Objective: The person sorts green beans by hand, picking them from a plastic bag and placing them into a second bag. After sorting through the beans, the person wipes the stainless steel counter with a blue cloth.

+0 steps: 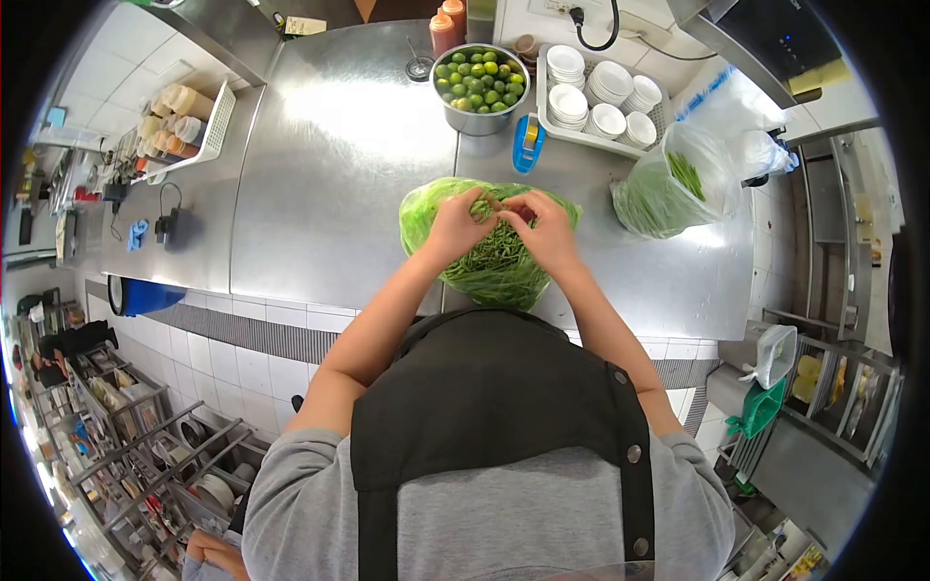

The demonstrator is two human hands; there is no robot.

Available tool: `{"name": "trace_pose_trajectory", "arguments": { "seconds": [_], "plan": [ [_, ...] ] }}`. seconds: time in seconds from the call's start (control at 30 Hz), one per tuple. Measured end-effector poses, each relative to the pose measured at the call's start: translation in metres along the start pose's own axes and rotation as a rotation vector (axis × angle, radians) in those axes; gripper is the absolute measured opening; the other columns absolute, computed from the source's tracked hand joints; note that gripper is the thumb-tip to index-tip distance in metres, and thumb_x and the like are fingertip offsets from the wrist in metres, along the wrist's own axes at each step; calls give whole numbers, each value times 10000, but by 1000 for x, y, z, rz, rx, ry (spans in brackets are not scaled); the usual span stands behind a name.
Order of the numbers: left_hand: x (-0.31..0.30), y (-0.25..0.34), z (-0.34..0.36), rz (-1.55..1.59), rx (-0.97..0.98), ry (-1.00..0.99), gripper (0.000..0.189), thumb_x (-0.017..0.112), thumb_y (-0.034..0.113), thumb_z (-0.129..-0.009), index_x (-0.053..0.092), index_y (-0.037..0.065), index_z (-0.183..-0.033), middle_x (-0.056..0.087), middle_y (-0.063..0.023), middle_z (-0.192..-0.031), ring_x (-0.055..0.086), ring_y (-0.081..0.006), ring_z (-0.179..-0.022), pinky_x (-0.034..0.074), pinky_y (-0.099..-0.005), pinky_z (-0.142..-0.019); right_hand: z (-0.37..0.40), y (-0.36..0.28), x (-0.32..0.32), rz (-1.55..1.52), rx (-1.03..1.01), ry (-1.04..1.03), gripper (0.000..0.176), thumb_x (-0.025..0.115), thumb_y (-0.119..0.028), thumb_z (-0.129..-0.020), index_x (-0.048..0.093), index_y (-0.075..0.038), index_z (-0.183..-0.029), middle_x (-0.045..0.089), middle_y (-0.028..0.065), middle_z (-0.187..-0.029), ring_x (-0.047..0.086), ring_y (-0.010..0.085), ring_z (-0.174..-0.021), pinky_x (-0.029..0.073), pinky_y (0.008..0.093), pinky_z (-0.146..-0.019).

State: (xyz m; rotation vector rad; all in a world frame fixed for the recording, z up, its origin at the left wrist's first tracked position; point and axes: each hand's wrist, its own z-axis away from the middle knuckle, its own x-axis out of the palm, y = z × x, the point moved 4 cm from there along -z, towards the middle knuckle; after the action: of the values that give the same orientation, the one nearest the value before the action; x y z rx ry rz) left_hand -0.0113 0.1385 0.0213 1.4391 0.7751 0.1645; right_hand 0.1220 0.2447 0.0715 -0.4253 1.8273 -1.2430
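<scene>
A plastic bag (418,215) lies opened out on the steel table in front of me, with a heap of thin green beans (489,254) in it. Over this heap both hands meet, fingertips close together. My left hand (463,225) is closed in a pinch, with bits of green showing at its fingers. Pinched too, my right hand (544,230) has thumb and forefinger at the same spot. What lies between the fingertips looks like a green bean, mostly covered by the fingers.
Beyond the bag stand a steel pot (481,121) of limes, a blue tape dispenser (527,145) and a white crate (572,137) of stacked small dishes. To the right is a clear bag (659,198) with green beans. Sauce bottles (452,27) stand at the back.
</scene>
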Motion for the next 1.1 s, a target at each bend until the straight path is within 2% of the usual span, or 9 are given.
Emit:
{"name": "trace_pose_trajectory", "arguments": {
  "seconds": [0.2,0.3,0.4,0.53,0.57,0.67,0.8,0.9,1.1],
  "plan": [
    [-8,20,1,-104,54,35,208,825,128,-826,688,13,-932,707,-124,-807,636,-156,-667,527,-329,-603,-10,-4,3,-51,-84,133,90,706,-85,-914,683,2,-911,628,84,-789,593,175,-689,471,308,-640],
    [-8,17,2,-119,136,40,197,824,133,-834,706,17,-942,703,-123,-772,643,-161,-654,525,-332,-607,-9,29,9,-361,288,-3,84,712,-90,-925,692,-11,-906,659,50,-826,594,121,-713,474,277,-641],
    [-13,14,2,-45,191,149,183,820,157,-843,725,26,-929,687,-106,-701,621,-181,-576,493,-327,-565,-3,37,9,-1186,465,-23,58,718,-74,-922,700,-22,-941,675,23,-857,594,82,-735,488,250,-661],
    [-32,9,-5,328,-152,267,163,834,178,-847,750,46,-892,639,-6,-653,528,-107,-518,406,-276,-492,7,54,4,-898,459,8,116,728,-33,-907,697,-25,-1019,678,21,-911,613,80,-800,505,227,-724],
    [-36,10,-5,583,-322,315,148,812,156,-880,728,37,-907,545,67,-657,425,-35,-512,297,-236,-456,10,55,4,-765,407,-14,143,742,-34,-896,698,-26,-1032,680,19,-916,618,79,-808,505,228,-726],
    [-50,16,-10,1090,-310,314,152,779,131,-909,690,17,-956,500,75,-663,348,-23,-503,235,-227,-448,13,28,5,-524,332,-129,214,783,-44,-861,700,-33,-1057,686,9,-901,629,82,-814,505,236,-730],
    [-53,19,-10,1117,-307,335,207,771,134,-920,654,3,-1030,448,81,-670,311,-22,-506,216,-223,-450,10,-1,20,-362,273,-244,227,814,-83,-836,710,-28,-1030,689,4,-862,633,92,-810,502,255,-738],
    [-49,21,-8,1113,-336,394,211,775,141,-918,636,11,-1010,437,84,-669,310,-22,-510,219,-220,-453,2,-23,24,-227,151,-112,164,816,-103,-836,729,-2,-931,684,34,-810,603,103,-744,489,264,-696],
    [-43,7,2,1037,-483,516,167,738,122,-939,592,46,-962,446,63,-700,331,-32,-535,240,-236,-465,-6,-42,12,-435,-155,-23,110,744,-91,-900,729,18,-908,687,61,-832,610,122,-759,473,279,-678]
  ]
}}
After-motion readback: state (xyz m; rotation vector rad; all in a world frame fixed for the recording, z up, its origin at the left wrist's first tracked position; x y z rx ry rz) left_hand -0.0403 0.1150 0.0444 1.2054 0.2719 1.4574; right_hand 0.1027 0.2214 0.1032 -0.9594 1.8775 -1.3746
